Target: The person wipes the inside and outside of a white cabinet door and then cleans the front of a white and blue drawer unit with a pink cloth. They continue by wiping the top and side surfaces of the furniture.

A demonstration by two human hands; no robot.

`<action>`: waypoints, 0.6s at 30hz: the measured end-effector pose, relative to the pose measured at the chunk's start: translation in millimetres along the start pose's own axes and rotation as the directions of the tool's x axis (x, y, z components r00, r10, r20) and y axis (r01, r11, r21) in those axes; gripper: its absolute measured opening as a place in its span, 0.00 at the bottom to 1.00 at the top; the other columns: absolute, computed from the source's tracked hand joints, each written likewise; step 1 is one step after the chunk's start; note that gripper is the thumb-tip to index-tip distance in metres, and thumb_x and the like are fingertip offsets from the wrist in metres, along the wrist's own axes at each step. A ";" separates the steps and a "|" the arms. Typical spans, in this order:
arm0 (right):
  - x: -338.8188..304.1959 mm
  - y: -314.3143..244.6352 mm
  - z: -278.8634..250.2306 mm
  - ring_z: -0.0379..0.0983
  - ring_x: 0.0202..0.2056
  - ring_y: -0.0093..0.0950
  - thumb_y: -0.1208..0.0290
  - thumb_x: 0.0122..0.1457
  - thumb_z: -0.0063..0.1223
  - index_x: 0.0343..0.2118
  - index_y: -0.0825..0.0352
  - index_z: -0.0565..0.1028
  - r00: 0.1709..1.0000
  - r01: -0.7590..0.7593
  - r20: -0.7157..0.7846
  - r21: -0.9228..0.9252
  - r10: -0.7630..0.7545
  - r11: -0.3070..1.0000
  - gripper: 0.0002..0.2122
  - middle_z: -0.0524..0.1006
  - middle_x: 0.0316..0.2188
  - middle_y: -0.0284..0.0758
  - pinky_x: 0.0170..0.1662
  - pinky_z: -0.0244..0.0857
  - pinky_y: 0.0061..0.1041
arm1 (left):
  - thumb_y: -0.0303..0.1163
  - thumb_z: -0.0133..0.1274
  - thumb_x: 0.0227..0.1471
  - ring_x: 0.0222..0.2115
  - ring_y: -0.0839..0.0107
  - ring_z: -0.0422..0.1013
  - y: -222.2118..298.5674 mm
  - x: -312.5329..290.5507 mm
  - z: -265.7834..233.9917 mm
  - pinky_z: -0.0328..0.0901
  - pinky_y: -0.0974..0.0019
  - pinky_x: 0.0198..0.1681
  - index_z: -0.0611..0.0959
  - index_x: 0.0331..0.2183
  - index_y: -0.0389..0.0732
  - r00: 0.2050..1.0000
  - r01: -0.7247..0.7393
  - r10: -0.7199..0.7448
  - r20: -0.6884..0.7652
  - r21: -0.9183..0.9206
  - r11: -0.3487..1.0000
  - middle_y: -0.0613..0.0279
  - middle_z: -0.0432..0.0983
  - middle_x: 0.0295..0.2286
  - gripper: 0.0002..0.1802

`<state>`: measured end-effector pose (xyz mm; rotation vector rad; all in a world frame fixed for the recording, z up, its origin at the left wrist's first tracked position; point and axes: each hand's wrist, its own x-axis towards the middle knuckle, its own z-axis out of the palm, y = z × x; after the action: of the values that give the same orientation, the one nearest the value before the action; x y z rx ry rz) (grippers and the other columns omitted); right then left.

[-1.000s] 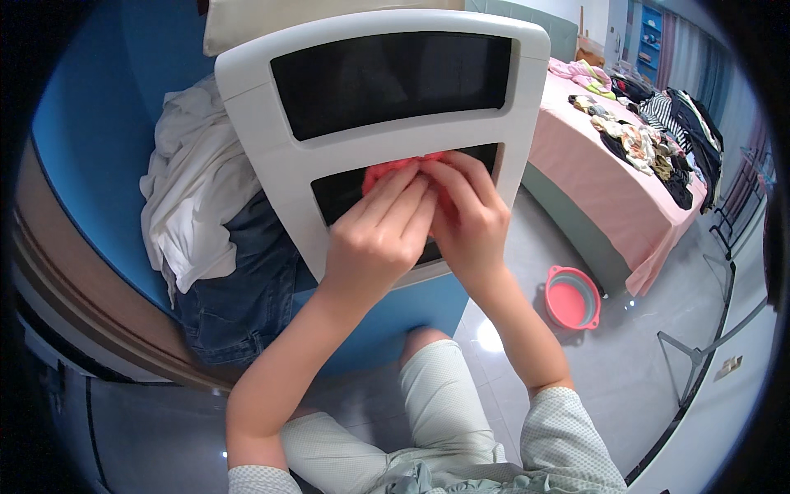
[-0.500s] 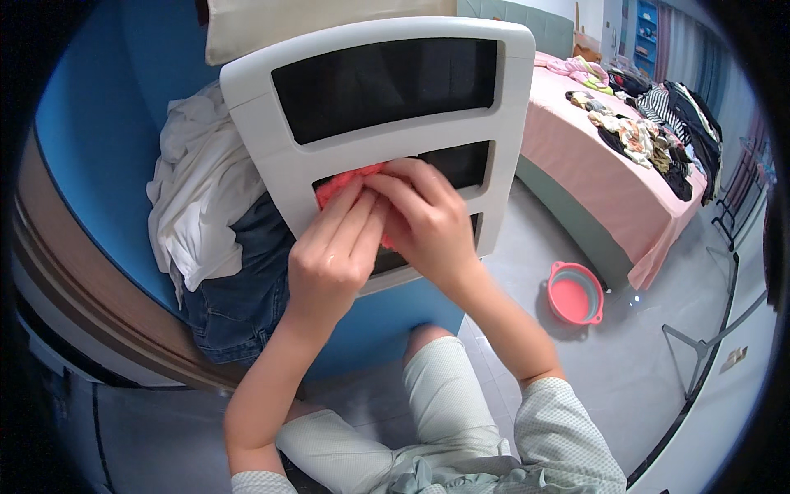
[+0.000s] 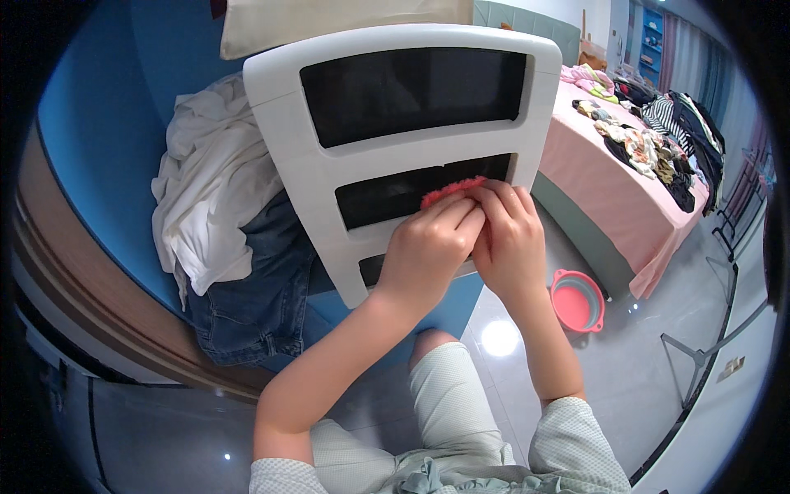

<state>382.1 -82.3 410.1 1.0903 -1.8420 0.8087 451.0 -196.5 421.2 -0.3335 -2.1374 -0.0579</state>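
A fuzzy red cloth [image 3: 448, 191] is bunched under the fingertips of both my hands. It lies against the dark middle panel of a white-framed unit [image 3: 322, 165], toward that panel's right part. My left hand [image 3: 429, 253] and my right hand [image 3: 512, 235] are side by side, touching, with fingers pressed together on the cloth. Most of the cloth is hidden behind them. Above is a larger dark panel [image 3: 415, 92]; the lowest panel [image 3: 372, 270] is mostly covered by my hands.
White clothes [image 3: 210, 198] and blue jeans [image 3: 247, 321] are heaped left of the unit, by a blue wall [image 3: 90, 181]. To the right, a red-and-grey basin [image 3: 578, 303] sits on the floor beside a bed with a pink cover [image 3: 576, 173] and piled clothes [image 3: 650, 152]. A grey metal stand [image 3: 699, 356] is farther right.
Both hands have slid the red cloth rightward along the middle panel, from its left end to its right part. The view has shifted slightly.
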 end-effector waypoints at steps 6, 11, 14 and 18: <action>-1.7 -27.3 26.3 0.67 0.37 0.38 0.80 0.38 0.49 0.36 0.69 0.73 0.994 0.067 -0.093 0.125 -0.056 0.990 0.16 0.72 0.36 0.40 0.40 0.66 0.30 | 0.21 0.55 0.37 0.35 0.67 0.74 -9.0 -23.4 -26.4 0.70 0.69 0.37 0.80 0.31 0.38 0.997 0.071 -0.067 -0.042 0.110 0.991 0.60 0.76 0.32 0.12; 1.5 -58.1 40.6 0.67 0.36 0.36 0.78 0.38 0.50 0.35 0.68 0.73 0.993 0.060 -0.109 0.152 -0.044 0.986 0.16 0.72 0.35 0.38 0.39 0.66 0.28 | 0.19 0.54 0.36 0.36 0.65 0.74 -3.7 -35.8 -49.1 0.70 0.68 0.38 0.80 0.32 0.38 0.974 0.224 -0.226 -0.010 0.180 0.958 0.59 0.75 0.33 0.14; 2.1 -62.6 43.0 0.66 0.36 0.36 0.78 0.38 0.51 0.34 0.68 0.73 0.994 0.042 -0.107 0.214 -0.020 0.976 0.15 0.72 0.35 0.37 0.39 0.66 0.26 | 0.19 0.54 0.36 0.36 0.64 0.74 -4.2 -39.6 -53.8 0.70 0.67 0.38 0.80 0.33 0.37 0.977 0.207 -0.212 -0.002 0.227 0.952 0.58 0.75 0.33 0.15; 1.2 -64.7 47.7 0.66 0.36 0.37 0.79 0.38 0.50 0.35 0.68 0.74 0.990 0.014 -0.140 0.290 0.028 0.957 0.16 0.72 0.36 0.37 0.39 0.66 0.28 | 0.20 0.55 0.36 0.36 0.64 0.74 -11.5 -43.7 -55.0 0.70 0.68 0.38 0.80 0.34 0.37 0.993 0.117 -0.120 -0.008 0.280 0.953 0.56 0.76 0.33 0.16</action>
<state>424.5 -149.2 396.9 1.1737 -1.6412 1.1598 515.5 -226.3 416.8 -0.0386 -2.1379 0.1773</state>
